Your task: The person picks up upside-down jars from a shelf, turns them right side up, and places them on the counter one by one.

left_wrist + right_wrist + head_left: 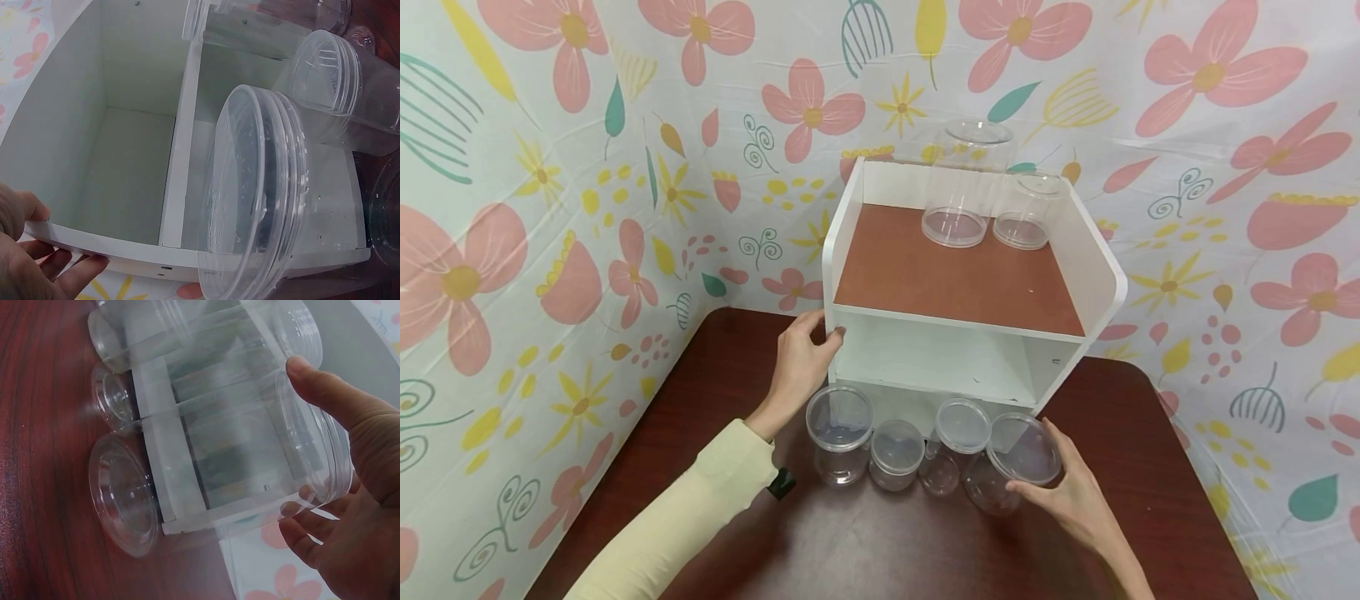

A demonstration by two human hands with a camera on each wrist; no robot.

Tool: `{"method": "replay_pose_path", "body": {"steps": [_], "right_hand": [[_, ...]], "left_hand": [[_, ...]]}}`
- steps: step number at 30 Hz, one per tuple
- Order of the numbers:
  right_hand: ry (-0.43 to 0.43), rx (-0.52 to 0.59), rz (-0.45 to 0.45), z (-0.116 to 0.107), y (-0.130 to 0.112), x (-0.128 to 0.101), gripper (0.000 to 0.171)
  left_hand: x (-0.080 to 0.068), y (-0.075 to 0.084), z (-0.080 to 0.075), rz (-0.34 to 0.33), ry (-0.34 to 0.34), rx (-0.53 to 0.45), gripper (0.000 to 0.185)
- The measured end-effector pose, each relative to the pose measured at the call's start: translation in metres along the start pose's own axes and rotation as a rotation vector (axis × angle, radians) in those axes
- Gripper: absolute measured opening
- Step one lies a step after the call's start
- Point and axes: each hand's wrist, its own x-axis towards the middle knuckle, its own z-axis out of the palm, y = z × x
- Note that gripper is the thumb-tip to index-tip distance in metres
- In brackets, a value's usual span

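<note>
My left hand [799, 360] pinches the front edge of the left side panel of a small white shelf unit [925, 321]. In the left wrist view its thumb lies on the inner face and its fingers on the outer. My right hand [1078, 496] grips the lidded rim of a tall clear plastic jar [1024, 450], the rightmost of a row before the shelf. In the right wrist view the thumb [325, 387] lies over the lid's edge, fingers on the other side. Beside it stand more lidded jars: one medium [962, 427], one short [898, 447] and one tall [839, 418].
Two clear jars, one tall [957, 227] and one shorter [1021, 232], stand on the unit's brown top board [940, 279]. Below it is a white compartment [925, 358]. The unit stands on a dark red wooden table [880, 550], with flower-printed cloth [700, 167] hanging behind.
</note>
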Motion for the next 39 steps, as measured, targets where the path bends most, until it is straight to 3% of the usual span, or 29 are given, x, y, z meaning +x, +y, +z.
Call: {"method": "replay_pose_path", "body": {"steps": [12, 16, 28, 33, 39], "right_hand": [[0.005, 0.006, -0.021, 0.001, 0.000, -0.001, 0.117], [0.019, 0.018, -0.007, -0.005, -0.004, -0.001, 0.111], [0.243, 0.110, 0.030, -0.054, -0.041, 0.020, 0.080], [0.353, 0.264, 0.051, -0.079, -0.066, 0.030, 0.071], [0.471, 0.622, -0.116, -0.105, -0.089, 0.046, 0.060]], "left_hand": [[-0.001, 0.000, 0.000, 0.007, -0.002, -0.003, 0.030], [-0.001, 0.000, 0.000, 0.007, -0.005, -0.007, 0.030], [-0.001, 0.001, -0.001, 0.012, 0.001, -0.002, 0.029], [-0.002, 0.001, -0.001, 0.017, 0.003, -0.002, 0.028], [-0.001, 0.002, -0.001, 0.022, 0.002, -0.009, 0.027]]}}
